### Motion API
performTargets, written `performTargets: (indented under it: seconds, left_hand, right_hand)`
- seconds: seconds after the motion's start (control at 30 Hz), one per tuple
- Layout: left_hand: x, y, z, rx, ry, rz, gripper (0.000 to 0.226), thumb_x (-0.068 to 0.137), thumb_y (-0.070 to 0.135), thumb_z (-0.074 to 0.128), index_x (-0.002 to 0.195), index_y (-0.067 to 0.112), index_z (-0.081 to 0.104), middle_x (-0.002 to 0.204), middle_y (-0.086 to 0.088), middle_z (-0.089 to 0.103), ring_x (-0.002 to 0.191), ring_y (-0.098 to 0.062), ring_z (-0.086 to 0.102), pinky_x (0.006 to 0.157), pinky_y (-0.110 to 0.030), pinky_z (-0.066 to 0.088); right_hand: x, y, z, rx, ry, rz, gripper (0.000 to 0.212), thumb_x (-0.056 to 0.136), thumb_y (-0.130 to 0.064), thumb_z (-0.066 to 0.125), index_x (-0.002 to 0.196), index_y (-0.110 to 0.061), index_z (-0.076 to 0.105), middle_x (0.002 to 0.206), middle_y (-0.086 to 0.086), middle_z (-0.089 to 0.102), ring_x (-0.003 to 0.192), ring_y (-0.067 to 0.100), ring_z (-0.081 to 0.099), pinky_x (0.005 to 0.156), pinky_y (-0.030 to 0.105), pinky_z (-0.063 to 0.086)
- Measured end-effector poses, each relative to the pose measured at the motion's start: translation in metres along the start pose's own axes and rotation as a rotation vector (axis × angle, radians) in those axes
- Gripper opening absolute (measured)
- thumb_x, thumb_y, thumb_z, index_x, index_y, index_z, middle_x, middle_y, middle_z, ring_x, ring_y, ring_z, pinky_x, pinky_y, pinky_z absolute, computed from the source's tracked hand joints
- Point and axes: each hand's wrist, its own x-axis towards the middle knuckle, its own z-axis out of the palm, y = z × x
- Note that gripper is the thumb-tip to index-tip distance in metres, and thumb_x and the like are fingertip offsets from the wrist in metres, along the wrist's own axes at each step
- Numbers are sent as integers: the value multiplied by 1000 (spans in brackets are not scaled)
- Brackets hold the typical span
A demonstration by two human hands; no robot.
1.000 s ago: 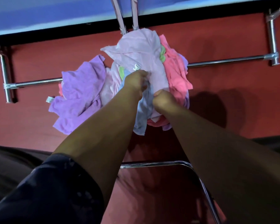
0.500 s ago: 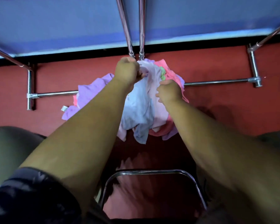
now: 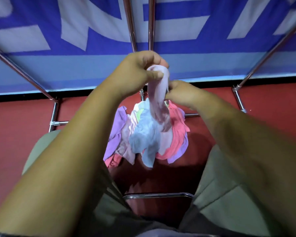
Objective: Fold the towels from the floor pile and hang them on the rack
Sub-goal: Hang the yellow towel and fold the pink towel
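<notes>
Hands rose from pile (image 3: 143,139); I see left hand (image 3: 135,74) fingers pinching towel (image 3: 156,100) top, right hand (image 3: 183,94) pinching just below, towel hanging lengthwise, frame centre.

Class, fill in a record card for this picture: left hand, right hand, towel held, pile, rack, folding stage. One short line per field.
Left hand: grips the top end of a pale lilac towel, raised
Right hand: pinches the same towel lower down
Towel pile: purple, pink, blue and green, on the red floor
Rack: metal bars, no towel seen on them
Folding: not yet begun; towel hangs bunched
</notes>
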Motion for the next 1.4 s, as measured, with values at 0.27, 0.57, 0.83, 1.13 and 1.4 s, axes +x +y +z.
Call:
performTargets:
  seconds: [0.27,0.57,0.83,1.13,1.4]
  left_hand:
    - [-45,67,-21,-28,330,150,26,86,1,73,99,22,79,87,17,76,86,-3,71,83,-31,62]
    - [-54,153,-76,-80,627,316,32,85,0,68,107,18,83,100,13,80,97,1,73,89,-18,55]
    - [-55,202,-133,-156,795,319,21,86,13,78,105,21,83,91,8,80,78,0,70,72,-18,54]
    - [-56,223,-177,-112,943,234,4,81,28,85,81,30,81,74,11,78,65,-2,65,67,-25,55]
    - [-44,210,-173,-85,807,-26,11,81,32,81,74,23,83,73,-3,76,66,-24,68,69,-43,64]
  right_hand:
    - [-51,-15,-22,-55,312,-100,28,94,-39,71,82,-15,71,75,-2,69,70,13,61,61,23,47]
    - [-108,-75,-101,-128,544,-196,40,91,-44,72,71,-11,63,69,1,62,69,17,54,61,31,42]
    - [-148,-112,-168,255,761,-202,25,88,-39,76,82,-14,74,72,4,69,69,20,65,66,38,62]
    - [-184,-195,-211,287,900,-307,35,81,-41,67,76,-7,68,69,13,66,67,31,68,69,55,65]
    - [-197,-237,-201,599,711,-259,17,91,-10,71,107,-4,73,83,9,74,51,13,69,46,25,54]
